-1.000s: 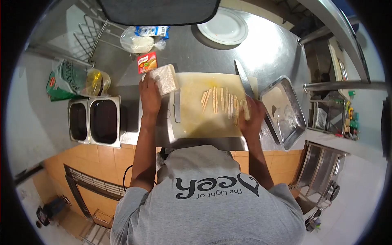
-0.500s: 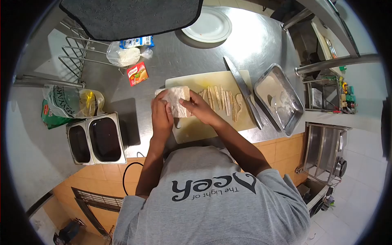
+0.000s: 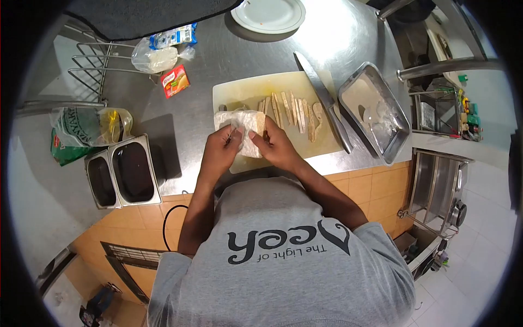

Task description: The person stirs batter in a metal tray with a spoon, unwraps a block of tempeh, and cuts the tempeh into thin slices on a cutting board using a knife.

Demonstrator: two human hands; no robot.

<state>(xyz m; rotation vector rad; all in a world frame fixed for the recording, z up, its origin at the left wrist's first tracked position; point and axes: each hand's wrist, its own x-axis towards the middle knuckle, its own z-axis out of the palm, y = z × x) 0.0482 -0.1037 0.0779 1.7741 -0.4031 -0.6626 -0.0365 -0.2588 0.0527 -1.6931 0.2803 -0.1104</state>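
A pale block in clear plastic wrap (image 3: 251, 146) is between my two hands, over the near left part of the cutting board (image 3: 261, 164). My left hand (image 3: 220, 150) pinches the wrap at the block's left side. My right hand (image 3: 278, 147) grips the block's right side, its thumb on top. Several thin pale strips (image 3: 294, 111) lie in a row on the board just beyond my right hand. A large knife (image 3: 326, 101) rests diagonally across the board's right edge. Part of a smaller blade shows behind the block.
A metal tray (image 3: 376, 117) holding white powder and a spoon is at the right. A white plate (image 3: 268, 15) sits at the far side. Two metal containers of dark liquid (image 3: 133, 171), plastic bags (image 3: 87, 128), a red packet (image 3: 175, 81) and a wire rack (image 3: 90, 68) are at the left.
My right hand has left the strips and come over to the block, which both hands now hold above the board. The large knife has shifted nearer along the board's right edge.
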